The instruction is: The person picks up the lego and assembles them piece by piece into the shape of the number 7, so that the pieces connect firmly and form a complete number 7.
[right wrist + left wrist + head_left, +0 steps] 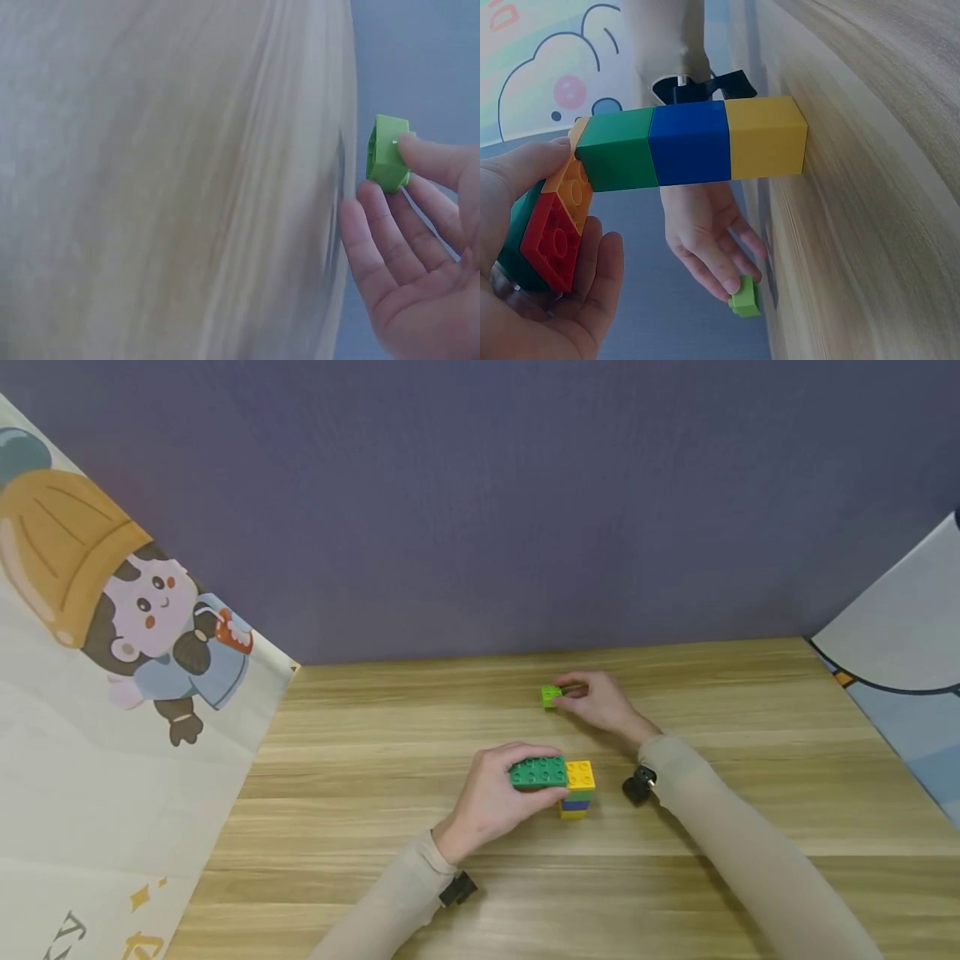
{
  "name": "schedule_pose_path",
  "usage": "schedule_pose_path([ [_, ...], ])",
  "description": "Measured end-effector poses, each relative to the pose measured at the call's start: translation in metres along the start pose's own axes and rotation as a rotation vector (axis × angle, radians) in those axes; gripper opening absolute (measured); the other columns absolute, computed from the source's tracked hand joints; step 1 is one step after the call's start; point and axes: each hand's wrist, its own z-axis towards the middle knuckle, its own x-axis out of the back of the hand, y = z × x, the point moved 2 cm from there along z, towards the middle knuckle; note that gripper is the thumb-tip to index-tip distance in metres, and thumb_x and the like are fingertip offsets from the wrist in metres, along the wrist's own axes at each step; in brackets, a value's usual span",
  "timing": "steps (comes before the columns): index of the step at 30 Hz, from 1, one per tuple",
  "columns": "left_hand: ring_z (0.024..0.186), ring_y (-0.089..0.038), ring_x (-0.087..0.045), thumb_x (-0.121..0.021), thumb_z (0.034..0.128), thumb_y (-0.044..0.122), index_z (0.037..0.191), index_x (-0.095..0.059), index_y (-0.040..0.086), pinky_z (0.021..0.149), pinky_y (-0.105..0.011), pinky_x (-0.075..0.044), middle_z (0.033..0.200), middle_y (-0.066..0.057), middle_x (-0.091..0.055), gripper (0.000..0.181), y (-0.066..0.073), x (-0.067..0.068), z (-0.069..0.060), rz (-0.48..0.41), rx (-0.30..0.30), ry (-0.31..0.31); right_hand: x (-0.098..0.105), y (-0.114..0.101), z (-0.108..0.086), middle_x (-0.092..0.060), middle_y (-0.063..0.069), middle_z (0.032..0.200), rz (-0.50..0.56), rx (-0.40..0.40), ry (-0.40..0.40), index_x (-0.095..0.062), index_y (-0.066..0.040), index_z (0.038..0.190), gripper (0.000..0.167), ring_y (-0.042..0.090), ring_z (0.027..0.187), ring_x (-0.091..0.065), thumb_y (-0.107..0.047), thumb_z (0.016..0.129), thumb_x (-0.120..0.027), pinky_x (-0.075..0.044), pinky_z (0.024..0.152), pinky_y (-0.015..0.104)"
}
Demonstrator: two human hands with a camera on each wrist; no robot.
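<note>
My left hand [498,789] grips a dark green brick [538,772] between thumb and fingers. It is part of a joined block structure: a yellow brick [580,773] sits beside it over a column. In the left wrist view, that column has a green brick [619,148], a blue brick [690,142] and a yellow brick [769,137] at its foot. A red brick [553,240] shows under the overhanging side. Farther back, my right hand [600,703] pinches a small lime-green brick [551,697], its hollow underside partly visible in the right wrist view.
A wood-grain table [360,827] lies under both hands. Behind it rises a dark blue-grey panel [480,510]. Printed cartoon panels stand at the left [90,793] and right. Each wrist wears a small black camera, such as the right wrist camera [639,785].
</note>
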Motion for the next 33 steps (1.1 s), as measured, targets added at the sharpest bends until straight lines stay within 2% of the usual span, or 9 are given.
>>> schedule_pose_path([
  [5, 0.103, -0.009, -0.072, -0.093, 0.0837, 0.022, 0.124, -0.080, 0.020, 0.088, -0.025, -0.057, 0.119, 0.004, -0.080, 0.043, 0.000, 0.000, 0.000, -0.002, 0.004, -0.005, 0.004, -0.003, -0.004, -0.070, 0.020, 0.139, -0.007, -0.014, -0.008, -0.069, -0.004, 0.139, 0.044, 0.038, 0.119, -0.073, -0.025, 0.101, -0.075, -0.061, 0.099, 0.052],
  [14, 0.102, -0.009, -0.073, -0.093, 0.0840, 0.022, 0.124, -0.080, 0.018, 0.088, -0.025, -0.058, 0.118, 0.003, -0.080, 0.043, -0.002, 0.000, 0.000, -0.004, -0.004, -0.010, 0.004, -0.006, -0.011, -0.073, 0.018, 0.135, 0.044, -0.012, -0.002, -0.070, -0.003, 0.136, 0.043, 0.036, 0.117, -0.074, -0.024, 0.100, -0.077, -0.060, 0.099, 0.051],
  [24, 0.102, -0.009, -0.073, -0.093, 0.0835, 0.020, 0.124, -0.080, 0.018, 0.087, -0.025, -0.058, 0.119, 0.002, -0.080, 0.043, -0.003, 0.000, 0.000, -0.004, -0.015, -0.011, 0.006, -0.010, -0.019, -0.073, 0.018, 0.134, 0.056, 0.016, -0.001, -0.071, -0.005, 0.135, 0.043, 0.035, 0.116, -0.074, -0.026, 0.098, -0.078, -0.061, 0.098, 0.051],
  [33, 0.101, -0.009, -0.072, -0.093, 0.0836, 0.021, 0.124, -0.080, 0.017, 0.086, -0.024, -0.057, 0.118, 0.001, -0.080, 0.042, -0.004, 0.000, 0.000, 0.008, -0.016, -0.003, 0.008, -0.020, -0.030, -0.074, 0.013, 0.134, 0.088, 0.003, -0.013, -0.071, -0.007, 0.136, 0.044, 0.031, 0.118, -0.073, -0.029, 0.098, -0.079, -0.063, 0.093, 0.045],
])
